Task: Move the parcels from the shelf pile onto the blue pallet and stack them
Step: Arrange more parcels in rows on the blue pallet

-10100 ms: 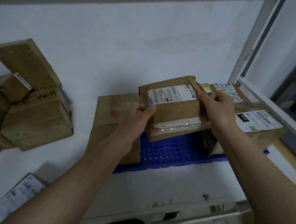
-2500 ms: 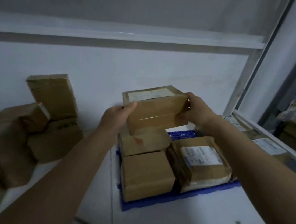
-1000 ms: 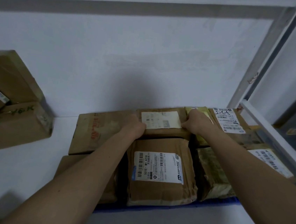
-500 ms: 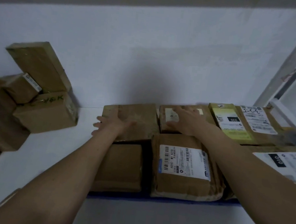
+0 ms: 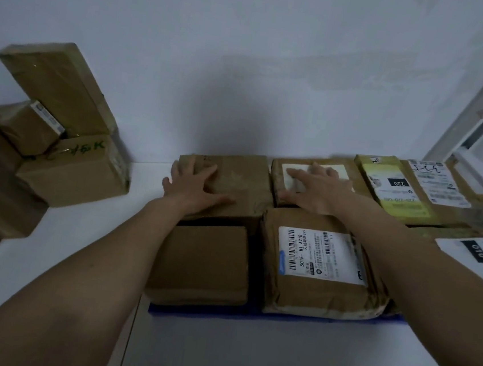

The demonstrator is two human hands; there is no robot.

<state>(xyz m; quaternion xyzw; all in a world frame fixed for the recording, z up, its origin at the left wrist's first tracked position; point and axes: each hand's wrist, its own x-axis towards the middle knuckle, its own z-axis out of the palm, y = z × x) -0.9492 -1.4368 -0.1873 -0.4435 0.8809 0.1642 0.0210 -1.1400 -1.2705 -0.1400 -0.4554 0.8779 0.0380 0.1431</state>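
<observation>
Leftover parcels (image 5: 59, 145) left of blue pallet (image 5: 250, 316)

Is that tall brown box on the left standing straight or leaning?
Leaning. The tall box tilts sideways, its lower end wedged among the other pile boxes.

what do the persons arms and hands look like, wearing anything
Both forearms are bare as far as the frame shows: no sleeves, gloves, watch or bands in view. The left hand and right hand are bare too, with no rings that I can make out, though the dim light and blur hide fine detail. The upper arms lie out of frame, so any sleeve higher up cannot be told.
</observation>
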